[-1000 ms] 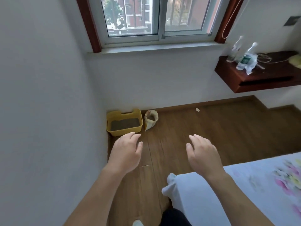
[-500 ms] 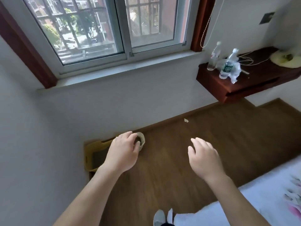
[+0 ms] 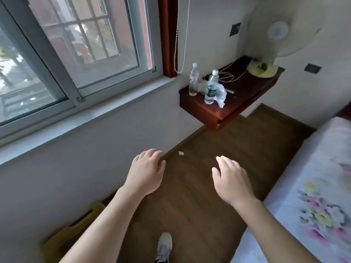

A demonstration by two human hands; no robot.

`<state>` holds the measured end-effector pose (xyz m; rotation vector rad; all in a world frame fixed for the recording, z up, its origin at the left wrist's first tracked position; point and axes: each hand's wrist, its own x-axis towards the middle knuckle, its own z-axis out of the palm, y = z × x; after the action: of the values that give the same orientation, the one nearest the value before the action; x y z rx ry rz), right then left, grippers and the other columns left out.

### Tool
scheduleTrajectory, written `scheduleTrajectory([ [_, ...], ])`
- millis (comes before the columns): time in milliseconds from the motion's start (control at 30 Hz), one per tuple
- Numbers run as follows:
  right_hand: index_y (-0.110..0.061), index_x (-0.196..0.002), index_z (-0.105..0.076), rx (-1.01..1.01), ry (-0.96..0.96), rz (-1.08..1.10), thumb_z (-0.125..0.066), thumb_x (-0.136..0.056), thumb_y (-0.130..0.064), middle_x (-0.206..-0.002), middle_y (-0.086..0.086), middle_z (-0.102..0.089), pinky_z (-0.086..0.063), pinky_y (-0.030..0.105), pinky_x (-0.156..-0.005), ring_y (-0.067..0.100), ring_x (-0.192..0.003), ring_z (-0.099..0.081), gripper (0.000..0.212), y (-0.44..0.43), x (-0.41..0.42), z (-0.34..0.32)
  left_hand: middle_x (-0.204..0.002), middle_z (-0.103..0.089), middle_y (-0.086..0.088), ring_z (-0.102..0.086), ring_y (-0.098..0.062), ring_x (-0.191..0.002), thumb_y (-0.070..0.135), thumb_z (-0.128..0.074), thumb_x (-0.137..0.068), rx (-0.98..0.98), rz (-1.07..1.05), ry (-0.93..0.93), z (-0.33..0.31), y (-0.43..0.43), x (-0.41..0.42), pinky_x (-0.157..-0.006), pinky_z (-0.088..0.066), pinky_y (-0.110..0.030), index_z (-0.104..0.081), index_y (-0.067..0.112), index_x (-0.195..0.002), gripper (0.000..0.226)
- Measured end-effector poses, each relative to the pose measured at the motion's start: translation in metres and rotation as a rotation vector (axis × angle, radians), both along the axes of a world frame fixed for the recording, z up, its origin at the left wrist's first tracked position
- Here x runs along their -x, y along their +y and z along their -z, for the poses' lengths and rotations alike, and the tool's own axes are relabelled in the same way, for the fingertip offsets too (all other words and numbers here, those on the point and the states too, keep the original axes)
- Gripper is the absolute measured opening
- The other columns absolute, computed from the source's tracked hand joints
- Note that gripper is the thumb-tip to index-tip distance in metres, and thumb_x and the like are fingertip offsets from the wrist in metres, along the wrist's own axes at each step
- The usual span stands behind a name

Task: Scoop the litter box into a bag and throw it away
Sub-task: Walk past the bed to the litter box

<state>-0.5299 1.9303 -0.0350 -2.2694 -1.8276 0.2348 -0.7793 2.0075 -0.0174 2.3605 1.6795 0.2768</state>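
Both hands hang out in front with nothing in them: the left hand (image 3: 146, 171) has loosely curled fingers, the right hand (image 3: 230, 181) has relaxed, slightly spread ones. The yellow plastic litter box (image 3: 58, 242) sits at the left edge of the brown wooden floor (image 3: 199, 205), tight against the white wall (image 3: 76, 168) and half hidden under the left forearm. I can't see any bag from here. The step looks to be getting down to the box, so I'd crouch square to it. A strip of boards runs between the wall and the floral-sheeted bed (image 3: 313, 186); the dark red wall shelf (image 3: 228, 109) juts out ahead, worth minding
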Motion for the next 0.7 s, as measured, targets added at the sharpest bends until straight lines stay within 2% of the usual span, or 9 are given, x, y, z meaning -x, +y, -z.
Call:
scheduleTrajectory([
  [200,-0.013,-0.142,-0.049,0.026,0.000,0.149,-0.042,-0.100,-0.036,-0.148,0.004,-0.049,-0.037,0.038,-0.112,0.022,-0.137,-0.043,0.048,0.070,-0.024,0.008,-0.143,-0.050,0.007,-0.041,-0.018,-0.137,0.038,-0.035,-0.104,0.001,0.150,-0.015,0.002,0.096,-0.034,-0.114,-0.029,-0.033,-0.049,0.027,-0.138,0.039],
  [367,-0.012,-0.142,-0.049,0.007,0.047,0.294,-0.042,-0.100,-0.035,-0.148,0.004,-0.048,-0.034,0.038,-0.114,0.023,-0.138,-0.041,0.048,0.103,-0.050,0.008,-0.146,-0.049,0.006,-0.040,-0.019,-0.139,0.039,-0.035,-0.104,0.033,0.272,0.003,0.012,0.159,-0.076,-0.117,-0.030,-0.036,-0.049,0.026,-0.140,0.040],
  [533,-0.011,-0.144,-0.047,-0.035,0.113,0.435,-0.041,-0.101,-0.031,-0.150,0.005,-0.046,-0.029,0.035,-0.116,0.023,-0.139,-0.038,0.048,0.117,-0.093,0.002,-0.142,-0.052,0.005,-0.045,-0.020,-0.134,0.039,-0.035,-0.102,0.056,0.384,-0.021,0.016,0.199,-0.135,-0.113,-0.036,-0.038,-0.050,0.023,-0.138,0.042],
  [700,-0.011,-0.144,-0.047,-0.047,0.178,0.493,-0.042,-0.101,-0.030,-0.150,0.004,-0.045,-0.028,0.033,-0.115,0.021,-0.139,-0.038,0.047,0.132,-0.161,0.006,-0.146,-0.049,0.007,-0.042,-0.018,-0.137,0.040,-0.038,-0.102,0.091,0.399,-0.046,0.016,0.224,-0.214,-0.115,-0.034,-0.038,-0.048,0.024,-0.141,0.043],
])
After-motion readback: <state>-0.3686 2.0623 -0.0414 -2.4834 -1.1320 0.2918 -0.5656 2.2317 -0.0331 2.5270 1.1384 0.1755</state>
